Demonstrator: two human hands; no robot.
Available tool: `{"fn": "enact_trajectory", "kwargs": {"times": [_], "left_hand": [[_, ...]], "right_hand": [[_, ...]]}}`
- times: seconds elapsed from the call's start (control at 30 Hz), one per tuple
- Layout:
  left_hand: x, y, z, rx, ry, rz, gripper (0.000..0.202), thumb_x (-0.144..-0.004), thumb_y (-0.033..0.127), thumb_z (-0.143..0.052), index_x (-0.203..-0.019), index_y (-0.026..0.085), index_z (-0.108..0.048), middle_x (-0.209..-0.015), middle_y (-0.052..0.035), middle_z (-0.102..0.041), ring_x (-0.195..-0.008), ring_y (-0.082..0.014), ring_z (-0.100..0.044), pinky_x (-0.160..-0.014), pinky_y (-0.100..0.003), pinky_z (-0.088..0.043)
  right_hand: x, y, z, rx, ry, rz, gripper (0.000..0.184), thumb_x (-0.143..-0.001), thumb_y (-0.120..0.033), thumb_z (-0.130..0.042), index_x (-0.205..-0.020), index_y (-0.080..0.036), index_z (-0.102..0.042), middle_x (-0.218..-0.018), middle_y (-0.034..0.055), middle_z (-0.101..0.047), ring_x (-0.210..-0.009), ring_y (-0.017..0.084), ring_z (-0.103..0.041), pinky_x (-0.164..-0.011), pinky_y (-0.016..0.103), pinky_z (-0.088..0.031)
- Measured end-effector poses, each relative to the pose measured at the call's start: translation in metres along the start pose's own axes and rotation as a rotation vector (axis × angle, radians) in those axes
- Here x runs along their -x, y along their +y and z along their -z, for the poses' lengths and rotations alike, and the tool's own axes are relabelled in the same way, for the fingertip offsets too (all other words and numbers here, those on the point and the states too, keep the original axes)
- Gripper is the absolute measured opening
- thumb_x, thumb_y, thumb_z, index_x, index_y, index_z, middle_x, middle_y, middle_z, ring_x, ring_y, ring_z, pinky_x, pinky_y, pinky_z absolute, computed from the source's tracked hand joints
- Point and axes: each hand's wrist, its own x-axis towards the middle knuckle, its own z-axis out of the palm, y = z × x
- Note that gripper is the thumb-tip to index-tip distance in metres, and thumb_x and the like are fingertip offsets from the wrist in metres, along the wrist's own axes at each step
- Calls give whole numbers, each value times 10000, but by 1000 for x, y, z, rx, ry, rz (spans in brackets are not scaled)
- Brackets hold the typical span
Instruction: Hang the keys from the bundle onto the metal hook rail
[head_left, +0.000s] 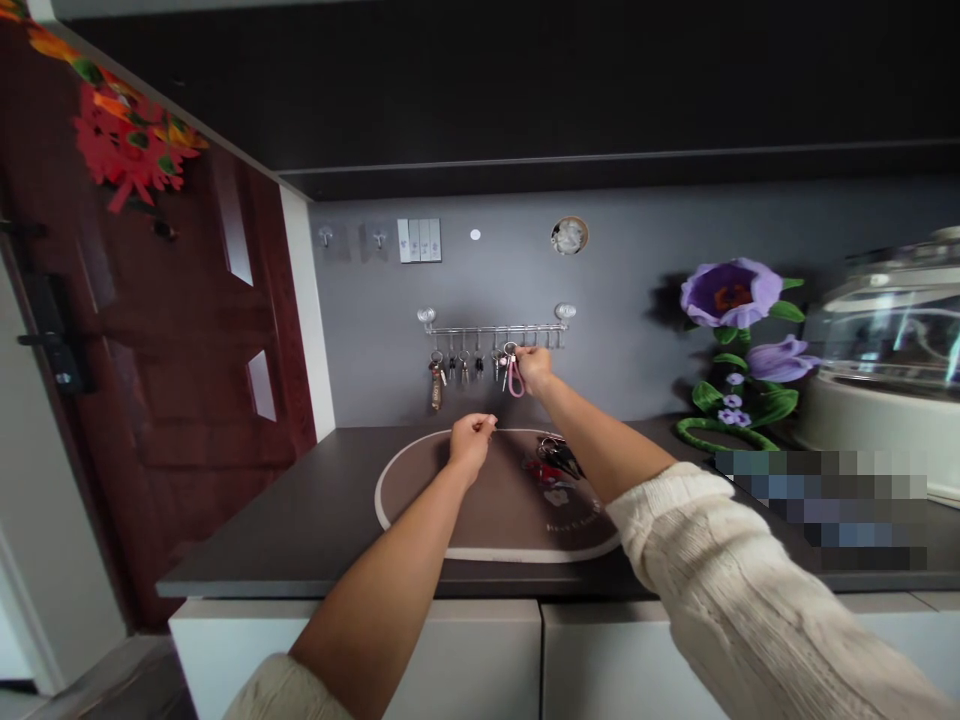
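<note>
At the metal hook rail [495, 329] on the grey wall, my right hand [534, 368] pinches a key ring with a pink loop strap [516, 380]. This ring is up against one of the hooks; whether it hangs there by itself I cannot tell. Several bunches of keys hang to its left, among them one with a brown tag [436, 388]. My left hand [472, 442] is held lower, over the brown mat [480, 515], with its fingers closed together. Anything between those fingers is hidden. On the mat's right part lie more keys [559, 455] with black and red pieces.
A purple plush flower [731, 295] and a glass-topped white appliance [862, 410] stand at the right on the dark counter [300, 510]. Overhead juts a black cabinet [480, 90]. Wall switches [420, 241] sit above the rail, and a dark red door [187, 400] is at the left.
</note>
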Motion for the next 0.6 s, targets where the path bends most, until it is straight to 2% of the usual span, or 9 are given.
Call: {"fn": "enact_trajectory", "kwargs": {"times": [0.3,0.6], "left_hand": [[2,4,0,4,7,8,166,-656,267,-547,-693,118,-610,-596,-17,-562,-509,-74,-427,-507,-206,-330],[1,6,1,6,22,20,147,-664,244,-536,-689,120,-612,-584,-12,-555,-503,-74,-423,-517,-210,-336]], "right_hand": [[-8,8,-3,-4,56,10,127,-739,-192,-475,-626,-138,-500,-494,-10,-507,-450,81,-502,-439,206,-462],[-12,26,-7,24,47,44,135,-713,-210,-498,-596,-142,-498,-454,-35,-466,-424,60,-459,-442,185,-442]]}}
